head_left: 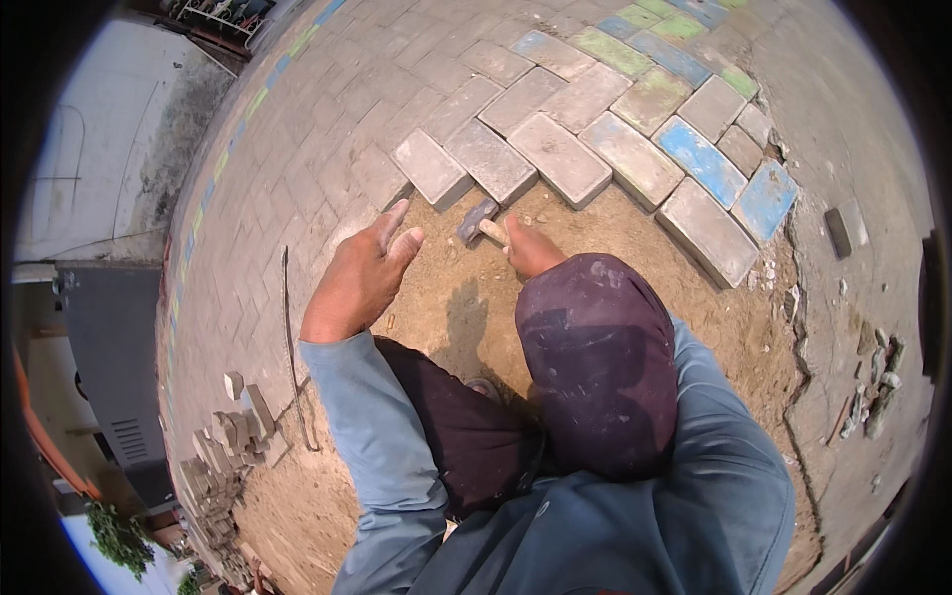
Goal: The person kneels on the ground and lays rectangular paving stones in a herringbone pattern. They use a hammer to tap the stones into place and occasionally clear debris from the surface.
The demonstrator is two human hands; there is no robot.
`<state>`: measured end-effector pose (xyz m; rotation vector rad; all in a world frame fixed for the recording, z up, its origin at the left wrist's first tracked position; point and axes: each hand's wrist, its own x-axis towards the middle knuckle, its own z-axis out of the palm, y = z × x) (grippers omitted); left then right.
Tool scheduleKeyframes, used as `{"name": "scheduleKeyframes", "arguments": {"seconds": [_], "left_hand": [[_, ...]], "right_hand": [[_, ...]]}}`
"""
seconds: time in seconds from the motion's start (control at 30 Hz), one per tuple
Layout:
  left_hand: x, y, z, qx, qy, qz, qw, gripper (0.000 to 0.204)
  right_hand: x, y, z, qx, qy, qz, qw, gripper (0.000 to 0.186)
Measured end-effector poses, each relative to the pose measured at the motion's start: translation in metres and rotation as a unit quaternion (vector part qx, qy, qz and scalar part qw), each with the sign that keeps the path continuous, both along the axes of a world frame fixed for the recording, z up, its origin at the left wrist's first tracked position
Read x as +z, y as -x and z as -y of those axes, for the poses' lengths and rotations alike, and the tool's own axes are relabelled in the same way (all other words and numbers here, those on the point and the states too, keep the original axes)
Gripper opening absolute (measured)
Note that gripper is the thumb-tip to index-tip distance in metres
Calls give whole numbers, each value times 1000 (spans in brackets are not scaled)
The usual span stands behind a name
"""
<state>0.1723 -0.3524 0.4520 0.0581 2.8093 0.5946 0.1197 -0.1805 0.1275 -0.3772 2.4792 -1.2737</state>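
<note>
My right hand point(534, 248) grips the short wooden handle of a hammer point(478, 221), partly hidden behind my right knee. Its dark metal head hangs over the sand point(446, 260), close to the edge of the laid paving blocks. To the left, my left hand point(359, 270) is open and holds nothing, index finger stretched forward and thumb apart. Those fingertips are near the corner of a grey paving block point(433, 169); whether they touch it I cannot tell. Beside that block, more grey blocks point(560, 159) form a stepped edge above the sand.
Blue-painted blocks point(702, 159) lie at the right of the paving, beside a cracked concrete strip point(843, 327). A loose block point(846, 228) rests on that strip, with rubble point(873, 387) nearer. At left are a thin rod point(290, 347) and a block pile point(223, 446).
</note>
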Motion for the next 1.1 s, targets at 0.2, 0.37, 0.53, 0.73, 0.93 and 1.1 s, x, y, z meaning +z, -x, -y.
{"name": "scheduleKeyframes", "arguments": {"seconds": [0.2, 0.37, 0.53, 0.73, 0.93, 1.1], "left_hand": [[-14, 20, -4, -17, 9, 15, 1000, 62], [-13, 13, 3, 2, 12, 20, 1000, 63], [-4, 13, 7, 18, 17, 35, 999, 63], [2, 7, 32, 34, 27, -2, 999, 61], [15, -43, 36, 70, 41, 17, 997, 55], [8, -101, 13, -103, -107, -68, 987, 49]], "right_hand": [[7, 4, -16, 87, 19, -11, 996, 44], [1, 8, -25, -14, 38, 8, 999, 45], [9, 9, -24, 5, 72, 36, 997, 44], [83, 50, -90, 193, -63, 1, 979, 47], [187, 106, -95, 283, -238, -37, 928, 36], [176, 117, -23, 293, -216, -63, 929, 37]]}}
